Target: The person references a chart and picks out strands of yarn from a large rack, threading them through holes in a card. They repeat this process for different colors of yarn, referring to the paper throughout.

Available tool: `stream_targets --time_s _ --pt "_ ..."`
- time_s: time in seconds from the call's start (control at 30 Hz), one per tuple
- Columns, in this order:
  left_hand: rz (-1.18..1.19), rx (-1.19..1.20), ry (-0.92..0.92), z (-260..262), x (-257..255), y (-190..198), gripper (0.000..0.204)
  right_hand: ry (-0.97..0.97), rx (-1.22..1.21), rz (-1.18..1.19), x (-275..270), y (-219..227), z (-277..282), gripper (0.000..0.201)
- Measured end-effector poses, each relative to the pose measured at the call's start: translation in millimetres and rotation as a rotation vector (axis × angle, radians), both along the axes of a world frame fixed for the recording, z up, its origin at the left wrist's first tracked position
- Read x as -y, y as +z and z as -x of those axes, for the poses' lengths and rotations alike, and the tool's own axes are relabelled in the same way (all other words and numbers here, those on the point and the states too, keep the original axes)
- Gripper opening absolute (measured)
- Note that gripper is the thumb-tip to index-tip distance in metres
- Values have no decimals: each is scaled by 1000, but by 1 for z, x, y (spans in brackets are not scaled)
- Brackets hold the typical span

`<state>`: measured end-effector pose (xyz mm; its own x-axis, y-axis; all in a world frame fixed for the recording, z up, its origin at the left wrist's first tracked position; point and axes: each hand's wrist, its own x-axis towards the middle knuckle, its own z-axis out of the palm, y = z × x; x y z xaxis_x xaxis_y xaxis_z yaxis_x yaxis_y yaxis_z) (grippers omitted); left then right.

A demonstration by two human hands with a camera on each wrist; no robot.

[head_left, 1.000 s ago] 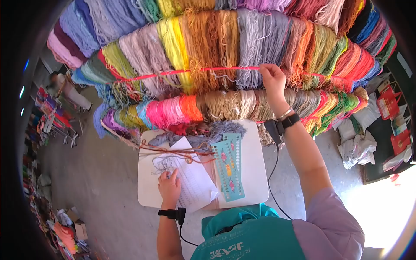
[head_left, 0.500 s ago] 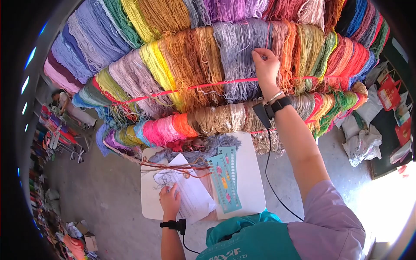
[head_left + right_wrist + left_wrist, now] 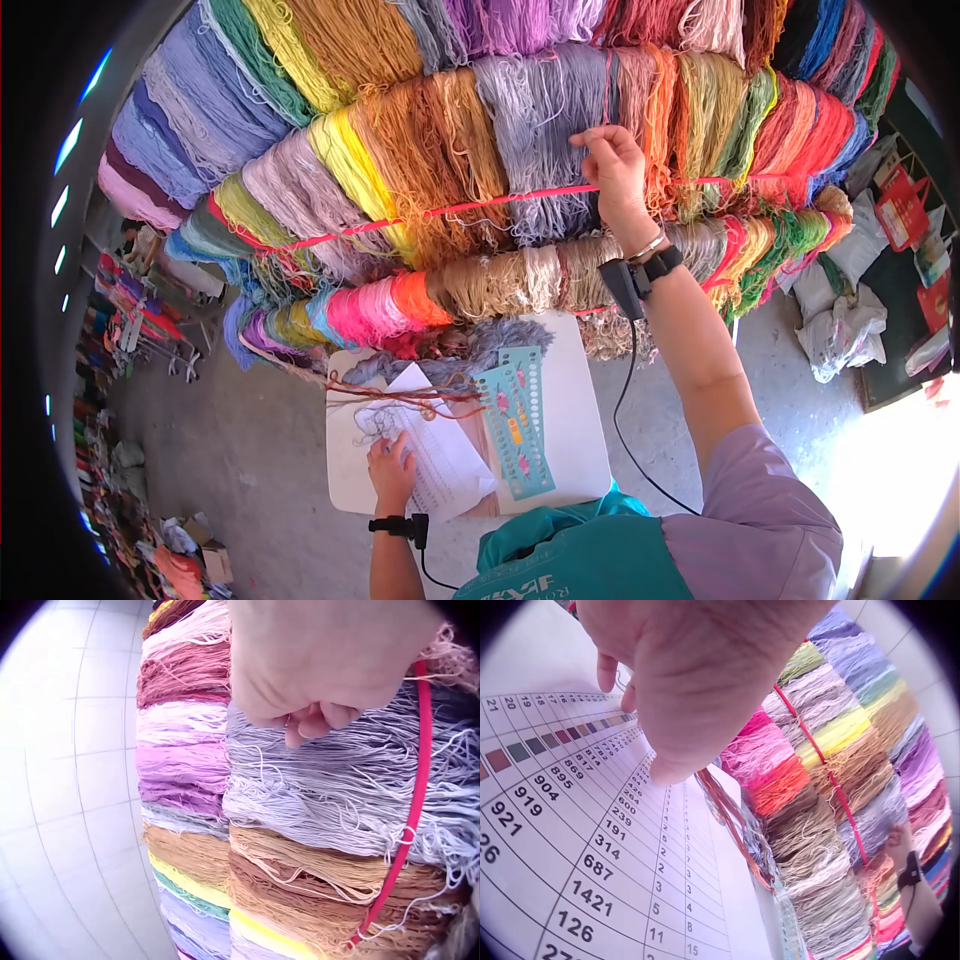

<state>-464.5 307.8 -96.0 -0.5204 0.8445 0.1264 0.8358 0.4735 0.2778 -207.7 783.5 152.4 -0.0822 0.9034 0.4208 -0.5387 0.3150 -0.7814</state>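
In the head view, my left hand [image 3: 391,473] rests on a printed white sheet [image 3: 440,455]. Its fingers reach toward loose dark grey thread [image 3: 375,418] at the sheet's upper left. The left wrist view shows a number chart [image 3: 592,862] with small colour swatches under that hand. My right hand [image 3: 618,175] is raised in front of the grey-lavender thread hank [image 3: 545,110], just above a red cord [image 3: 500,199]. Its fingers are bent close against the strands [image 3: 300,780] in the right wrist view; I cannot tell whether they pinch any.
Rows of coloured hanks [image 3: 440,130] hang across the front. On the small white table [image 3: 575,400] lie teal punched cards [image 3: 520,440], reddish-brown threads [image 3: 410,392] and a grey yarn bundle [image 3: 480,345]. A black cable [image 3: 622,400] hangs from the right wrist. Plastic bags [image 3: 840,335] stand at right.
My right hand has moved from the red cord up onto the grey-lavender hank, then slightly down; its index finger now sticks out to the left. My left hand stays on the sheet. The head view has shifted.
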Motion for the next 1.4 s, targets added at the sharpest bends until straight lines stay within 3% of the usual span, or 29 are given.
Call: stream_targets --time_s 0.07,0.17,0.4,0.6,0.8,1.13,1.27,1.37,1.4 --pt "-30 -18 -10 0 1 0 48 -18 45 -18 0 0 4 10" --pt "-14 16 13 -1 1 2 48 -232 169 -206 -13 -7 13 15" --pt "3 21 0 0 5 -3 50 -403 312 -151 -17 1 17 10" --pt "17 7 4 2 6 -1 50 -240 61 -133 -16 -5 17 3" --pt "5 1 -1 1 9 -1 50 60 -211 87 -3 5 5 10" --pt "6 -3 -11 -2 14 0 51 73 -189 114 3 3 3 6" --pt "23 13 1 -6 9 5 51 231 -152 22 13 5 -19 6" --pt "30 -1 -13 -3 10 5 51 -75 212 -80 42 16 -26 14" --pt "39 4 -18 -3 11 3 52 -273 421 -259 48 6 -32 18"
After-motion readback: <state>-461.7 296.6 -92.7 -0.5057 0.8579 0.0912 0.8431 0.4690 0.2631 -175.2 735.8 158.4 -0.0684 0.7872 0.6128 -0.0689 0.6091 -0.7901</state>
